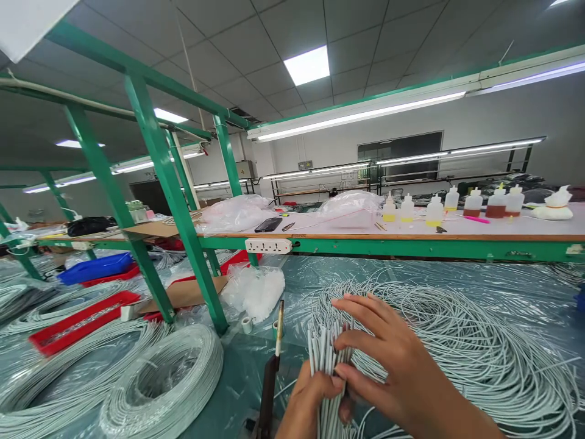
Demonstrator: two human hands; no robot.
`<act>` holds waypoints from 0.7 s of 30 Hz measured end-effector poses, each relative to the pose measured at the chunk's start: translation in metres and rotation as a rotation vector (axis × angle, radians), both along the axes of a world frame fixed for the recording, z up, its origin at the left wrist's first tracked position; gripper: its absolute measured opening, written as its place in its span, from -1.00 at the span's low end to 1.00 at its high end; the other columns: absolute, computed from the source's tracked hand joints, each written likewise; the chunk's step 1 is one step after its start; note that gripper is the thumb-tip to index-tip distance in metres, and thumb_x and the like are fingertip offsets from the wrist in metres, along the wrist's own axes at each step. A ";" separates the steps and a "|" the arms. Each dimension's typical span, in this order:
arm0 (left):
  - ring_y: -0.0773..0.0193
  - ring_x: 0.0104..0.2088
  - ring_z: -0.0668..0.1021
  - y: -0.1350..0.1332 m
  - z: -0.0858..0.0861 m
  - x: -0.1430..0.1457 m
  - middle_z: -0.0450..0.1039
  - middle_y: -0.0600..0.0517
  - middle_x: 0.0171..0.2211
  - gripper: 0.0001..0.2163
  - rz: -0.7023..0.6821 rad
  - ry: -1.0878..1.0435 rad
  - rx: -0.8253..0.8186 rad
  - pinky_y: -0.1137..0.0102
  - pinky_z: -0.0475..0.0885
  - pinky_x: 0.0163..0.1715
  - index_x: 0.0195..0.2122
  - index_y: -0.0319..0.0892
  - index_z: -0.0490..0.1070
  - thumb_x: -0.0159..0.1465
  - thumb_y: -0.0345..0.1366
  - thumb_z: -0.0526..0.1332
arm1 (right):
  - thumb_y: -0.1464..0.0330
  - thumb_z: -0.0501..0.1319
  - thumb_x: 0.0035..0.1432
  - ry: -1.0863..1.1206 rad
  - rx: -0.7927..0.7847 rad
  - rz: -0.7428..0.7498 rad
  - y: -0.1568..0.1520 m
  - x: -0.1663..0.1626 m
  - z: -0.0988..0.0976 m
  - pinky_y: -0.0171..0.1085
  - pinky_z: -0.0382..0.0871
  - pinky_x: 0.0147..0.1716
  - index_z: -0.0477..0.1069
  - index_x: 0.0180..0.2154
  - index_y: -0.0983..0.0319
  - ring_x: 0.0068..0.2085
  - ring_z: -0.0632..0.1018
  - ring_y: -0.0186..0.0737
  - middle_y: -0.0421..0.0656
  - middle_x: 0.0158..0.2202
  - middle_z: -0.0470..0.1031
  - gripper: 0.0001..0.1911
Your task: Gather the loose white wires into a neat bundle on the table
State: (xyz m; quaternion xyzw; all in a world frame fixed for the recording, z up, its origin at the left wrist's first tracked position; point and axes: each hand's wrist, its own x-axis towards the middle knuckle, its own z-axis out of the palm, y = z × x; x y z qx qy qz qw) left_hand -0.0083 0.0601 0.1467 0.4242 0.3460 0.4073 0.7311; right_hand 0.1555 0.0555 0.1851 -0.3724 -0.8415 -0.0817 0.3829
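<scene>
My left hand point(307, 399) is closed around a bundle of cut grey cable ends point(325, 356), held upright at the bottom middle of the view. My right hand point(388, 360) lies over the bundle from the right, its fingers partly stretched and pressing against the cable tips. Behind the hands spreads a big loose heap of grey cable point(457, 341) on the plastic-covered table. A dark upright tool with a thin metal tip point(275, 360) stands just left of my left hand.
Tidy coils of grey cable point(159, 381) lie at the left, with red trays point(77, 323) and a blue tray point(95, 268) behind. Green frame posts point(178, 207) rise mid-left. A shelf point(411, 235) carries squeeze bottles point(434, 210), plastic bags, a phone and a power strip point(269, 246).
</scene>
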 end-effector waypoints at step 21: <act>0.43 -0.67 0.29 0.000 -0.006 0.017 0.26 0.18 -0.69 -0.74 0.118 0.043 0.148 0.46 0.11 -0.59 -0.42 -0.23 0.32 -0.04 -0.18 0.28 | 0.27 0.26 0.01 0.666 -0.845 0.370 0.013 -0.004 -0.007 -0.02 0.20 0.03 0.40 -0.50 0.18 0.08 0.33 -0.07 -0.14 0.01 0.34 -0.86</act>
